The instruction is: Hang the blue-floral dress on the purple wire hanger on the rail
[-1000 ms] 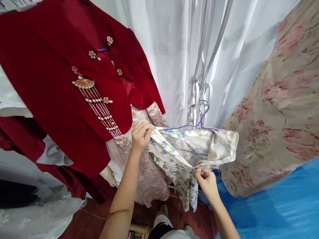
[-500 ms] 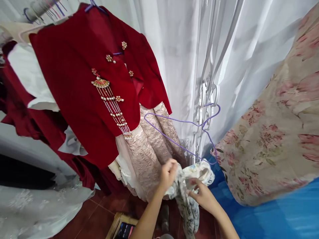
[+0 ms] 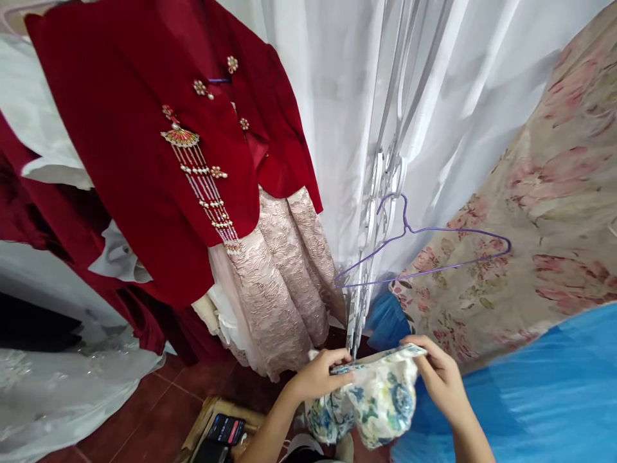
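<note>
A white garment with blue and yellow-green flowers [image 3: 385, 399] hangs from both hands, low in the middle of the view. My left hand [image 3: 322, 375] pinches its upper edge at the left, thumb in front of the cloth. My right hand [image 3: 439, 372] grips the opposite end of that edge between thumb and fingers. The edge runs fairly straight between them, and the cloth below droops in folds. Above the hands a bare purple wire hanger [image 3: 409, 229] is suspended from a white metal stand [image 3: 378, 193]; neither hand touches it.
At left hangs a dark red jacket [image 3: 130, 154] with a beaded tassel [image 3: 205, 186], over a pale pink brocade skirt [image 3: 279, 283]. A beige floral garment [image 3: 544, 193] and blue fabric [image 3: 530, 399] fill the right. A phone [image 3: 225, 429] lies on a wooden stool [image 3: 195, 429] below.
The bunched garment has been opened out, and its upper edge is now held between both hands. The purple hanger has swung round to the right. The view has tilted down.
</note>
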The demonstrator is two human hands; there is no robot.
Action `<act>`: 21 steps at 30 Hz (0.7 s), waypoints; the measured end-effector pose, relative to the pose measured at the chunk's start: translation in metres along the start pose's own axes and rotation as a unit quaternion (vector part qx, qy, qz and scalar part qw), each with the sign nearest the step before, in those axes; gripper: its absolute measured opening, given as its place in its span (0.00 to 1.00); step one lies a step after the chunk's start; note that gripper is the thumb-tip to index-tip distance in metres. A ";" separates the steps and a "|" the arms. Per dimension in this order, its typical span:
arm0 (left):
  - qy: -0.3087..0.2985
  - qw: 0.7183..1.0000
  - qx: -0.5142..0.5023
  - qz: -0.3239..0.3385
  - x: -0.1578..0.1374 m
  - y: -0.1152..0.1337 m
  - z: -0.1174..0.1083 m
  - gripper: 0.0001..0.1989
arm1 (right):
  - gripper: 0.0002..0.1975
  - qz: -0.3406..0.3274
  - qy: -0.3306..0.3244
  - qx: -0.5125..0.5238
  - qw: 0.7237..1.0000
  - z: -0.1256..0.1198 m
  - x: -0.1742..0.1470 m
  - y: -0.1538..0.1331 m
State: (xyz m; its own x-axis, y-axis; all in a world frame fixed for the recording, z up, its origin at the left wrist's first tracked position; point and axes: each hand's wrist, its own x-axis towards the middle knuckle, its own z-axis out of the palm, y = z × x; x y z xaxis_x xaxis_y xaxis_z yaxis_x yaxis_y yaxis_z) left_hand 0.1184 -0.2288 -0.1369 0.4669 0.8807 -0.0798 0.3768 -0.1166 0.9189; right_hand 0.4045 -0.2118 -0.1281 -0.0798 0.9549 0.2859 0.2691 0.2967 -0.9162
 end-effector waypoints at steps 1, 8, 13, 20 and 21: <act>0.001 1.000 0.019 -0.013 -0.004 -0.003 -0.002 0.10 | 0.12 -0.001 0.054 -0.009 0.998 -0.007 -0.004 0.005; 0.115 0.983 0.139 0.035 -0.009 0.008 -0.037 0.07 | 0.13 -0.038 0.191 -0.022 0.981 -0.014 0.013 0.018; 0.251 0.910 0.204 0.260 -0.018 0.038 -0.060 0.12 | 0.24 -0.160 0.100 -0.080 0.979 0.009 0.080 -0.005; 0.270 0.827 0.334 0.364 -0.035 0.075 -0.109 0.12 | 0.16 -0.178 -0.030 -0.090 0.979 0.048 0.132 -0.014; 0.272 0.816 0.351 0.368 -0.033 0.078 -0.121 0.11 | 0.18 -0.176 -0.029 -0.084 0.980 0.052 0.132 -0.013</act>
State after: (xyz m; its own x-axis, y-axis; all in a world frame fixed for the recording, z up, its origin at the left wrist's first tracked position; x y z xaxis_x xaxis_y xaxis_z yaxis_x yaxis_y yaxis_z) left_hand 0.0358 -0.2116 -0.0158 0.4209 0.5039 0.7543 0.6097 -0.7728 0.1760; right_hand 0.3408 -0.0895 -0.0930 -0.2481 0.7941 0.5549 0.3691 0.6071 -0.7037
